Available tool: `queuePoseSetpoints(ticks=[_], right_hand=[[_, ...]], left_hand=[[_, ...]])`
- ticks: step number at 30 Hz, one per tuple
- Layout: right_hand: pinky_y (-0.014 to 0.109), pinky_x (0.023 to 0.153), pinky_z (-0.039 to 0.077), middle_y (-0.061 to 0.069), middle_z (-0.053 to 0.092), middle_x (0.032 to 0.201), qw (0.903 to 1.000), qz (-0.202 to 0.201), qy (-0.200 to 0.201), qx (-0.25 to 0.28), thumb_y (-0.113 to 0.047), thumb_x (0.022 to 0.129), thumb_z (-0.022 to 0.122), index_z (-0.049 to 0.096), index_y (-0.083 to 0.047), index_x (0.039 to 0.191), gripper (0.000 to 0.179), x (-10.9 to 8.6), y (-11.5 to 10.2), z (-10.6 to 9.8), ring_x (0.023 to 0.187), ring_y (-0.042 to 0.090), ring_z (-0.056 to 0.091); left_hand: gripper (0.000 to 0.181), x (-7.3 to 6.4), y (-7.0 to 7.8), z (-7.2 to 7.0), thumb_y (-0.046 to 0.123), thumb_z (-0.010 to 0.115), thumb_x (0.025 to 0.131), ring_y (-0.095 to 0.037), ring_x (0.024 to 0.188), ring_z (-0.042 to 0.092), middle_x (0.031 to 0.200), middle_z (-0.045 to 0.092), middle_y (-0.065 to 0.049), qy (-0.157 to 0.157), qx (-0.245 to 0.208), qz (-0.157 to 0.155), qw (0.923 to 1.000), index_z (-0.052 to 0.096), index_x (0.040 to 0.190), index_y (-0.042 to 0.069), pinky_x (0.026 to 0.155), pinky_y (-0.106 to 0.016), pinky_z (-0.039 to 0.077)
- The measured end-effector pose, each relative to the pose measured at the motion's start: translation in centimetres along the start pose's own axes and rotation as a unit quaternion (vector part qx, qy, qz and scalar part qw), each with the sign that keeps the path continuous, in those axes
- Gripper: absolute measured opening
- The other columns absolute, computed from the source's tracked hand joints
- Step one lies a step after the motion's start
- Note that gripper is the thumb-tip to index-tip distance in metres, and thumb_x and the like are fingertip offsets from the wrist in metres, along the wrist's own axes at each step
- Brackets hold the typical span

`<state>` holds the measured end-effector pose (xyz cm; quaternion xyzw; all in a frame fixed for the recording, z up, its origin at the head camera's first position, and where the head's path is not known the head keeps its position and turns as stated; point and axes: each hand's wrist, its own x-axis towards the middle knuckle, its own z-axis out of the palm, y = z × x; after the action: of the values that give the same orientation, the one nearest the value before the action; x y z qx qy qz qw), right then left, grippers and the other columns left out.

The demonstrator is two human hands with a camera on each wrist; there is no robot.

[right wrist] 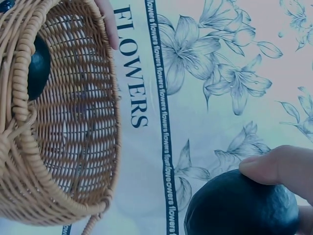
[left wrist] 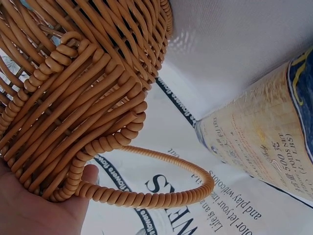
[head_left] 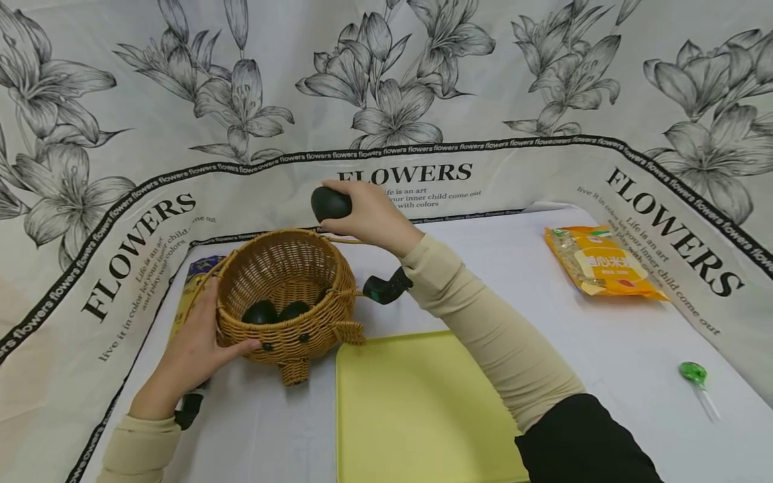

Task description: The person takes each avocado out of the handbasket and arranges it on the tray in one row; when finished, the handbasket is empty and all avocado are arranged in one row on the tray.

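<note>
In the head view a brown wicker basket (head_left: 347, 295) with a snout, ear and eyes stands tilted toward me at centre left. My left hand (head_left: 196, 355) grips its left side, thumb across the front; in the left wrist view the hand (left wrist: 44, 213) lies against the woven ear (left wrist: 83, 117). Above and behind the basket's right rim, my right hand (head_left: 377, 218) holds a dark green avocado (head_left: 331, 203) between thumb and fingers. More dark avocados (head_left: 260, 312) lie inside the basket, partly hidden by its front wall. The right wrist view shows the held avocado (right wrist: 239, 208) apart from the basket.
A yellow tray (head_left: 423, 409) lies in front, right of the basket. An orange food packet (head_left: 604, 261) and a green lollipop (head_left: 693, 372) are on the right. Behind the basket's left side stands a tall yellow-and-blue packet (head_left: 196, 285). Flower-printed cloth (head_left: 398, 114) rises at the back.
</note>
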<state>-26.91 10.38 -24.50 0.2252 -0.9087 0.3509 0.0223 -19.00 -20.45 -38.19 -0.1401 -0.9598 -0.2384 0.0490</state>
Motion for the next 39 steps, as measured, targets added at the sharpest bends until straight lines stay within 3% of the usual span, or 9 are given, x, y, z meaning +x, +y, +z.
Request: queuePoseSetpoints(ticks=[25, 39], right_hand=[[0.036, 0.082, 0.054, 0.007, 0.053, 0.138, 0.9951, 0.043, 0.088, -0.007, -0.032, 0.081, 0.072, 0.044, -0.021, 0.142, 0.069, -6.5, 3.1, -3.5, 0.104, 0.022, 0.061], [0.041, 0.089, 0.051, 0.009, 0.053, 0.138, 0.9890, 0.065, 0.131, -0.022, -0.031, 0.079, 0.074, 0.047, -0.015, 0.140, 0.069, -10.1, 5.5, -4.3, 0.117, 0.026, 0.056]], left_hand=[[0.123, -0.1, 0.2, 0.0, 0.053, 0.073, 0.075, -0.051, 0.140, 0.013, 0.158, -0.004, -0.022, 0.005, -0.008, 0.005, 0.9999, -0.012, 0.151, 0.008, 0.103, -0.070, 0.023], [0.123, -0.3, 0.2, 0.1, 0.053, 0.073, 0.075, -0.051, 0.140, 0.012, 0.158, -0.006, -0.021, 0.005, -0.008, 0.008, 0.9999, -0.015, 0.150, 0.012, 0.103, -0.070, 0.023]])
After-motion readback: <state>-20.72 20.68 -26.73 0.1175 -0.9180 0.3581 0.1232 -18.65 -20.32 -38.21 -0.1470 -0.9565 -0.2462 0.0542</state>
